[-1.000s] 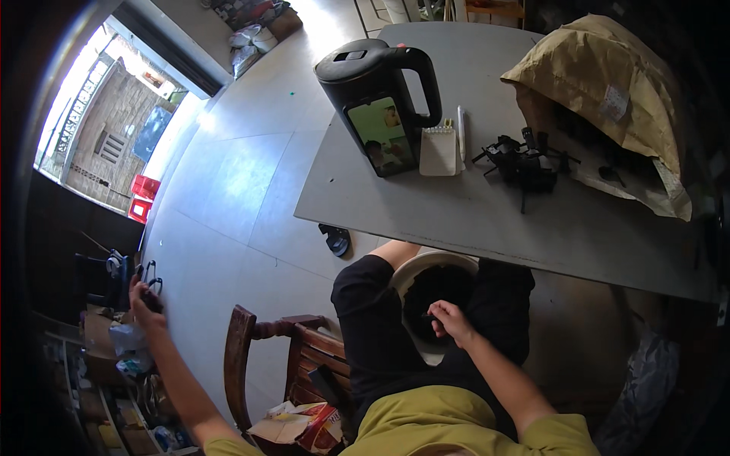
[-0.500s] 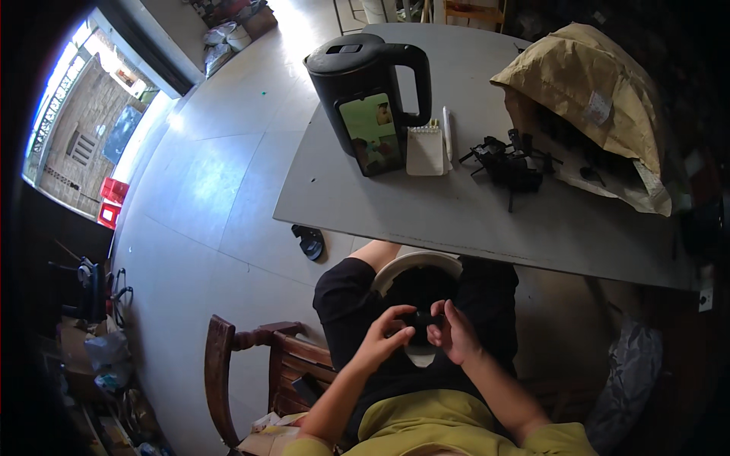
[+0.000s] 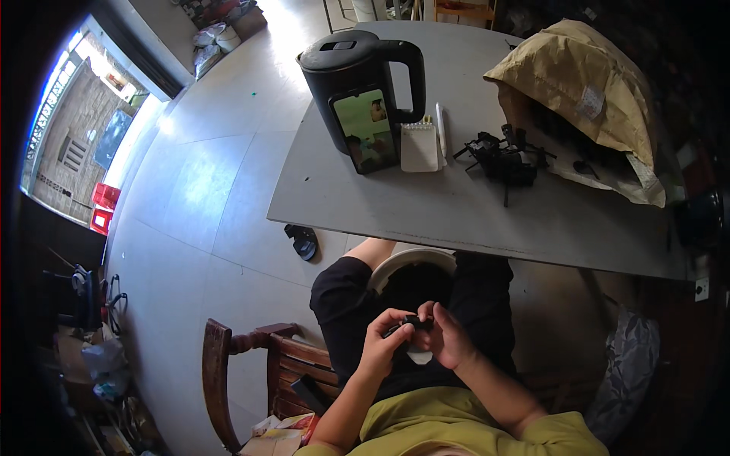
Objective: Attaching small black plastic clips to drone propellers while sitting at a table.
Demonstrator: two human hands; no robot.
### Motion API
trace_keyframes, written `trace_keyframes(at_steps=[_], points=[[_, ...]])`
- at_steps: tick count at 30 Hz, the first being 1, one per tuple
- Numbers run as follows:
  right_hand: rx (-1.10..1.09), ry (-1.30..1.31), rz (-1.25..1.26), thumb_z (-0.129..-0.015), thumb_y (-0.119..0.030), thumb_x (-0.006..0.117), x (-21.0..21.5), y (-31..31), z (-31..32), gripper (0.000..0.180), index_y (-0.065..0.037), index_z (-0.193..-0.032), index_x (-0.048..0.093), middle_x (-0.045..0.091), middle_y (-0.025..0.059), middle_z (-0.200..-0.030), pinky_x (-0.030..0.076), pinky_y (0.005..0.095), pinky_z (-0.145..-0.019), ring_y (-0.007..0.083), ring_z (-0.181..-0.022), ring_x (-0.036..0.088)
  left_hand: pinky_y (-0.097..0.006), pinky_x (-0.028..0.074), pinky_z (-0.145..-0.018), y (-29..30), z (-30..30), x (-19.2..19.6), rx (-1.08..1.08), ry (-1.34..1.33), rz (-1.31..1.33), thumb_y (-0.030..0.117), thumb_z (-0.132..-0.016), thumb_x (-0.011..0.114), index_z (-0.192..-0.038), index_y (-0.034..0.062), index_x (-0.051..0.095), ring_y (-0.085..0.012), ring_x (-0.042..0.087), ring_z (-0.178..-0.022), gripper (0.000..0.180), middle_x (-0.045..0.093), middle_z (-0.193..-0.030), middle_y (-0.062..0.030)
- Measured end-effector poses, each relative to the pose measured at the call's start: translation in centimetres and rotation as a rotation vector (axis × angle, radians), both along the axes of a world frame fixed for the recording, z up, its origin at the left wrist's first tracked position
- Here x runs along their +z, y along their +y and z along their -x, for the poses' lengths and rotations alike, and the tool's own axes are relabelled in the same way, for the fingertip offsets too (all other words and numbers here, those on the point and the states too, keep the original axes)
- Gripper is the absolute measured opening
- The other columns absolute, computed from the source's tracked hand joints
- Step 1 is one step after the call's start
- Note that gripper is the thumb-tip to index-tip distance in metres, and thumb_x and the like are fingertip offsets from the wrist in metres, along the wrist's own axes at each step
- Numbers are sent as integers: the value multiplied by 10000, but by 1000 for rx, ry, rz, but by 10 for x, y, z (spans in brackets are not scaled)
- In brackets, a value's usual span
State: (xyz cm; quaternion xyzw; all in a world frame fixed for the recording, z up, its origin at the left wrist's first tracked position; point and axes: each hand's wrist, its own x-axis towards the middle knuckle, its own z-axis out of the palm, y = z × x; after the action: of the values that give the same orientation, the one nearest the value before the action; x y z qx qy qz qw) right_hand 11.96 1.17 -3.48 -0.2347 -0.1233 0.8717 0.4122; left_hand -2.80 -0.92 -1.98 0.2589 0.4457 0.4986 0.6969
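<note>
Over my lap, my left hand (image 3: 385,343) pinches a small black part (image 3: 415,322), its exact kind too small to make out. My right hand (image 3: 450,342) has its fingertips closed on the other end of the same part. Below my hands, a pale bucket (image 3: 389,263) stands between my knees, with a dark mass inside that I cannot make out. On the table beyond lies a pile of small black parts (image 3: 503,158), some with thin prongs. A brown paper bag (image 3: 572,72) lies open beside it, dark within.
The grey table (image 3: 342,199) has its near edge over my knees. A black kettle (image 3: 334,61) stands there with a phone (image 3: 368,137) leaning on it, next to a small notepad (image 3: 420,149) and a white pen (image 3: 441,133). A wooden chair (image 3: 219,380) is at my left, a black sandal (image 3: 303,242) on the floor.
My hands have come closer together, and the black part is now tilted between them, with the right fingers further over it. The whole view has shifted slightly.
</note>
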Motion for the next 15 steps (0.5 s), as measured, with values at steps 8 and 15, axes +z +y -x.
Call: trace_keyframes(at_steps=[8, 15], points=[[128, 22, -50, -868, -272, 603, 13, -1, -13, 233, -112, -946, 453, 517, 2, -792, 385, 233, -566, 92, -634, 475, -227, 464, -689, -1, -1, 27, -78, -37, -61, 60, -819, 632, -965, -23, 595, -96, 576, -751, 172, 616, -826, -49], [124, -109, -20, -852, -139, 619, 24, -7, -16, 150, -97, -932, 499, 530, -11, -833, 439, 230, -712, 96, -755, 530, -216, 448, -669, -7, -1, 23, -74, 396, -340, 42, -767, 672, -924, -24, 625, -111, 587, -723, 177, 620, -767, -52]])
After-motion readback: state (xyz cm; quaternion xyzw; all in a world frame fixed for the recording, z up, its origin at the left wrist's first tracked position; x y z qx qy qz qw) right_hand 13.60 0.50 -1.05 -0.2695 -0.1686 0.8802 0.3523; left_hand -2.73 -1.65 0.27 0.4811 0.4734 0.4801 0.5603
